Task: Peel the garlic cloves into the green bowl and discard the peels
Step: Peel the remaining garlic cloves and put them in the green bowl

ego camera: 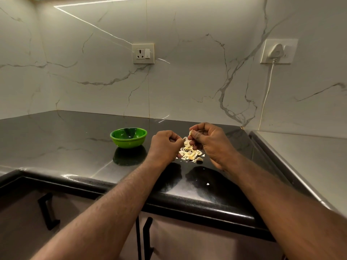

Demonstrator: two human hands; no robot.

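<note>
**Head view: one clove being peeled.** Nearest the viewer, black cabinet handles [49,211] hung below the rounded front edge of the black countertop [75,147]. A stray peel fragment [207,184] lay alone near that edge, well apart from the peel pile [188,153] farther back. One loose garlic clove [200,159], apparently unpeeled, rested at the pile's near right margin.

Above the pile, the left hand [165,145] was curled, its fingertips pinching one end of a peel strip [185,140]. The right hand [208,140] gripped the held clove [191,132] between thumb and fingers. The work therefore sat over the pile, not over the bowl. The green bowl [128,137] stood left of the left hand, apart from it. Whether it held peeled cloves could not be told from its glossy interior. Beyond, a wall socket [143,53] and a white cord [268,87] showed against the marble backsplash [187,81].

**Risks, as judged.**
- The thin strip could tear short and leave skin on the clove.
- A sharp pull could flick the clove out of the light pinch and into the pile, where it might be thrown out with the waste.
- The dry, light peel could scatter toward the counter edge, as the stray fragment suggested.
- The loose clove beside the pile could be swept away with the peels.
</note>
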